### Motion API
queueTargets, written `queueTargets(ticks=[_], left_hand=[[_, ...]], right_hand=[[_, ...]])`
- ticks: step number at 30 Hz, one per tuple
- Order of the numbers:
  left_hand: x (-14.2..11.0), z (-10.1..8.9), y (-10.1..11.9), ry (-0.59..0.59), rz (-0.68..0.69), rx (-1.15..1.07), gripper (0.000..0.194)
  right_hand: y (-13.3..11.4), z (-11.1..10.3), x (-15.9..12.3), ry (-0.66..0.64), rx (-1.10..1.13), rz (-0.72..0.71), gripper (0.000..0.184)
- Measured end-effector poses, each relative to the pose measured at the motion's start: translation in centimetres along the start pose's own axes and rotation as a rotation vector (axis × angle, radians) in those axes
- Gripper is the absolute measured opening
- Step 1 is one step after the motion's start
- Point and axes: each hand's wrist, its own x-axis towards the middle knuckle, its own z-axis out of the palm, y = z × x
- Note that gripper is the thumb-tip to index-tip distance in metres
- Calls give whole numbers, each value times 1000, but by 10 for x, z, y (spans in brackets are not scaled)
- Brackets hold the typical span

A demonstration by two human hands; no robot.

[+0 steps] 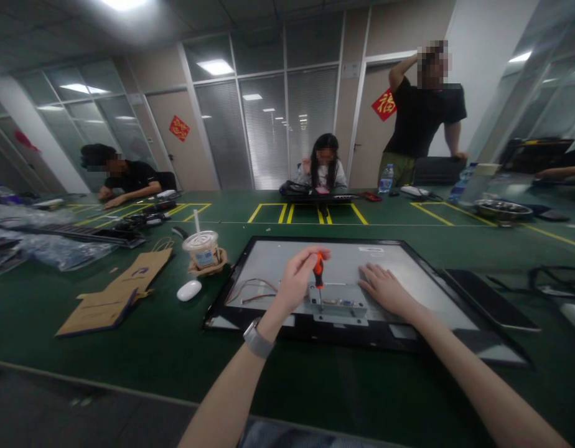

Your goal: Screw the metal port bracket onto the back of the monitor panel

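My left hand (297,279), with a watch (258,340) on its wrist, is closed around the orange handle of a screwdriver (319,271). The screwdriver stands upright, its shaft pointing down at the left end of a metal bracket with ports (340,305). That bracket sits on the back of a flat display panel (262,252), silver-grey with a black frame, lying on the table. To the right of the bracket, my right hand (384,287) rests flat on the panel with fingers spread. Thin cables (257,286) lie on the panel left of the bracket. The screwdriver's tip is too small to make out.
Left of the panel are an iced drink cup (202,247), a white mouse (189,290) and a brown paper bag (119,292). A dark flat device (490,298) lies to the right. Across the green table (175,354) two people sit and one stands.
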Motion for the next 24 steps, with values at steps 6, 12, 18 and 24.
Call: queueTargets(ticks=[6, 12, 18, 24], left_hand=[[0, 0, 1, -56, -8, -61, 32], [-2, 3, 2, 105, 111, 176, 16], [-2, 2, 2, 23, 100, 150, 28], [-2, 6, 2, 127, 125, 197, 14]], right_hand=[[2, 3, 1, 23, 13, -2, 56], [0, 4, 1, 25, 16, -2, 55], [0, 4, 1, 31, 34, 4, 55], [-1, 4, 1, 22, -2, -6, 56]])
